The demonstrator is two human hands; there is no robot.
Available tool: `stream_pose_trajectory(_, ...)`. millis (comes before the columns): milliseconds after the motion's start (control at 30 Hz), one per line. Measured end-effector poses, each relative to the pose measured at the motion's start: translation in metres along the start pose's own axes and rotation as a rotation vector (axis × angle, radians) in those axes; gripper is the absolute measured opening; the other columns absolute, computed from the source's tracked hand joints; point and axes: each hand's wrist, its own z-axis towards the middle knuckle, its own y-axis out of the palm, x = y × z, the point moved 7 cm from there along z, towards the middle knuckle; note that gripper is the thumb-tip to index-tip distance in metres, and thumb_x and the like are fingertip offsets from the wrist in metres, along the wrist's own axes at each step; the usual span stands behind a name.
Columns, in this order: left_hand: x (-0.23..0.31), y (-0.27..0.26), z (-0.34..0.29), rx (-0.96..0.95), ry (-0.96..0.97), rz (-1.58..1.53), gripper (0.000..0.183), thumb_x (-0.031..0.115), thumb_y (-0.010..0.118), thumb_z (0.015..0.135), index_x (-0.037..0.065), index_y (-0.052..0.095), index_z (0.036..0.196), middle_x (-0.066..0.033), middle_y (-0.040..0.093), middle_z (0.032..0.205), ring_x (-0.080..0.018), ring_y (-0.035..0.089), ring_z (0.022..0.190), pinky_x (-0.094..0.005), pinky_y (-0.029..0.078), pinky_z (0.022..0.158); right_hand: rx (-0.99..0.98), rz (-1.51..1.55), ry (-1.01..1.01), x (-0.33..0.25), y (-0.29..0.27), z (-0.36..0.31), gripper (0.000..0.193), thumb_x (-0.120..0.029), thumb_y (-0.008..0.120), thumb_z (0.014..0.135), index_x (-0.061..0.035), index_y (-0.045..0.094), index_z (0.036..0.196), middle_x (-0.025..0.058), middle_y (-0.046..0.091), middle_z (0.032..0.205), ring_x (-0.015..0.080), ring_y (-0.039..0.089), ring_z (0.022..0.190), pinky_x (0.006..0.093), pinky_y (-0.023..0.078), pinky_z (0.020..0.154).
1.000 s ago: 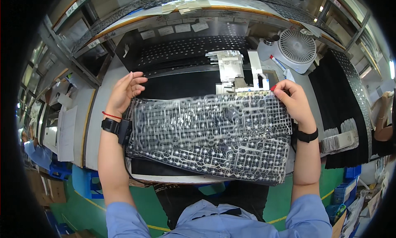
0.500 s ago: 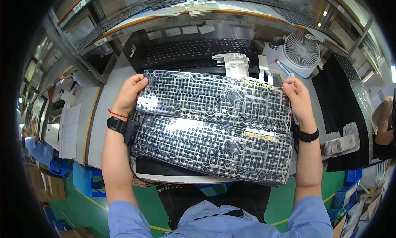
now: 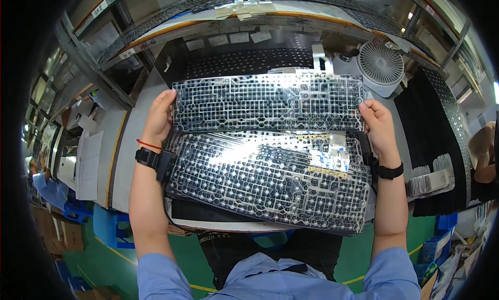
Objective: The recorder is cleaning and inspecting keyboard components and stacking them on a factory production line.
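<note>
A: Where was the printed clear sheet point(image 3: 228, 105)?
B: Just past 12 from view centre, long axis roughly 9 to 3. Above the sheet stack point(image 3: 270, 198), which lay at 6. Couldn't tell if its lower edge touched.

A: Hands?
B: Both narrow, both on it. Left hand point(image 3: 158, 117) pinched the 9 o'clock edge, thumb on the near face. Right hand point(image 3: 381, 126) pinched the 3 o'clock edge, a bit lower. Finger detail behind the sheet was hidden.

A: Good hold?
B: Decent, I judged. End grips left the printed middle clear, and the sheet hung fairly flat. Such thin film called for a light, even pull; too much on one side would likely have twisted or creased it.

A: Snag risks?
B: The white tail point(image 3: 318, 58) stuck up past the top edge at 1. Best practice was to give it room, no folding. The loose-looking tails point(image 3: 330, 157) on the stack, toward 4, were the likely catch from underneath.

A: Inspection?
B: Glare washed out part of both faces. A slight tilt would have helped. Fan point(image 3: 382, 63) sat at 2; couldn't tell if it was running.
</note>
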Motion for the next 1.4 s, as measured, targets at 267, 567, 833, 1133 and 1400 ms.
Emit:
stream_pose_trajectory(267,0.014,0.0,-0.006,-0.027,0.072,-0.197,0.02,0.028,0.055,0.1,0.009,0.06,0.098,0.0035,0.056,0.065,-0.0047,0.048,0.051,-0.0165,0.032,0.046,0.118,0.152,-0.074,-0.016,-0.003,-0.007,0.02,-0.022,0.06,0.098,-0.0025,0.061,0.098,-0.0017,0.06,0.07,0.004,0.052,0.058,0.0165,0.039,0.054)
stream_pose_trajectory(567,0.008,0.019,-0.011,-0.082,-0.016,0.074,0.02,0.018,0.06,0.096,0.005,0.063,0.111,0.0036,0.063,0.086,-0.002,0.053,0.061,-0.0141,0.037,0.049,0.094,0.095,-0.139,-0.017,-0.003,-0.006,0.014,-0.003,0.068,0.088,-0.0023,0.063,0.102,-0.0016,0.062,0.086,0.0027,0.056,0.071,0.0163,0.041,0.057)
stream_pose_trajectory(833,-0.006,0.002,0.001,-0.111,-0.036,0.027,0.013,0.016,0.058,0.098,0.007,0.063,0.106,0.0054,0.062,0.088,0.0008,0.05,0.061,-0.0105,0.037,0.05,0.107,0.092,-0.12,-0.022,0.0,-0.008,0.015,-0.008,0.065,0.091,-0.0009,0.063,0.105,-0.0017,0.06,0.083,0.0022,0.054,0.066,0.016,0.04,0.055)
stream_pose_trajectory(1133,0.003,0.003,0.003,0.081,0.032,-0.274,0.04,0.015,0.052,0.1,-0.006,0.046,0.133,-0.019,0.059,0.126,-0.02,0.064,0.104,-0.0211,0.055,0.083,-0.186,-0.313,0.12,0.004,0.004,-0.009,0.022,-0.021,0.07,0.09,-0.0009,0.062,0.093,-0.0025,0.058,0.074,0.0026,0.049,0.064,0.0199,0.041,0.058)
stream_pose_trajectory(1400,-0.002,-0.004,0.002,-0.054,-0.031,-0.151,0.042,0.022,0.051,0.101,-0.004,0.047,0.133,-0.0191,0.059,0.127,-0.0222,0.064,0.106,-0.0266,0.055,0.085,-0.338,-0.142,0.052,0.004,0.03,-0.013,0.052,-0.014,0.076,0.084,-0.0018,0.054,0.129,0.0024,0.06,0.093,0.0078,0.054,0.082,0.0222,0.046,0.073)
